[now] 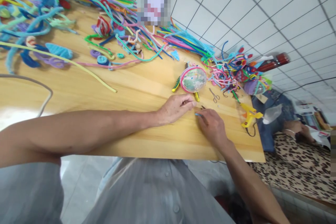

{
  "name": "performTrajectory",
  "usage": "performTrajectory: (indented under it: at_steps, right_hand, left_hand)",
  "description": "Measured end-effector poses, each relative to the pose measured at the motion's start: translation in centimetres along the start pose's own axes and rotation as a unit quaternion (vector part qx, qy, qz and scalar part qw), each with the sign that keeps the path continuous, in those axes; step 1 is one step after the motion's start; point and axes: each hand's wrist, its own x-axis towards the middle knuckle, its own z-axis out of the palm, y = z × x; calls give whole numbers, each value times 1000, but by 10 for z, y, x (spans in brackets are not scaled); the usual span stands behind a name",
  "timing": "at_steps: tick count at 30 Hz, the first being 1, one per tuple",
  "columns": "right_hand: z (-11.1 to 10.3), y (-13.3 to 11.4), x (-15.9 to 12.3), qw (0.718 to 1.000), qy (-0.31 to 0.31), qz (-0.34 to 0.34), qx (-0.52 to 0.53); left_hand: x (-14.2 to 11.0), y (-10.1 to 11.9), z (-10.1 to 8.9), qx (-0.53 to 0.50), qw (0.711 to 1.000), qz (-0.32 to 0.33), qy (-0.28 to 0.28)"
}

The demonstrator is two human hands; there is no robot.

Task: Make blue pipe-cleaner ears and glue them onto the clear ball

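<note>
My left hand [175,107] rests on the wooden table [136,87], its fingers curled and pinched together at the tips. My right hand [212,125] lies just to its right, fingers closed on a small blue piece [198,114], likely a bit of pipe cleaner. The two hands almost touch. Just beyond them sits a round clear ball [193,79] wrapped in pink pipe cleaner, with yellow-green pliers [176,84] lying under it.
Heaps of coloured pipe cleaners [78,14] cover the far and left side of the table. Small scissors [214,95] and a yellow glue gun [249,114] lie at the right. Another person [283,119] sits on the floor at the right.
</note>
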Motion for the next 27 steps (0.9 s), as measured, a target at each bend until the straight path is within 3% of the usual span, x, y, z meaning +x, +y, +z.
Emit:
performTrajectory:
  at_steps: [3, 7, 10, 13, 19, 27]
  right_hand:
    - [-4, -1, 1, 989, 50, 95, 102]
    - [-17, -16, 10, 915, 80, 236, 318]
    - [-21, -27, 19, 862, 55, 267, 428]
    - [-20, -33, 26, 838, 37, 271, 472]
    - [-11, -41, 28, 844, 39, 256, 471]
    - [0, -51, 30, 870, 107, 216, 431]
  left_hand:
    - [0, -2, 0, -4, 1000, 1, 0]
    - [-2, 2, 1, -31, 999, -2, -32]
    - [-5, 7, 1, -66, 996, -15, -64]
    - [-7, 9, 1, -82, 993, -32, -83]
    - [-4, 7, 0, -64, 995, -26, -67]
    - [-5, 5, 1, 67, 997, 27, -24]
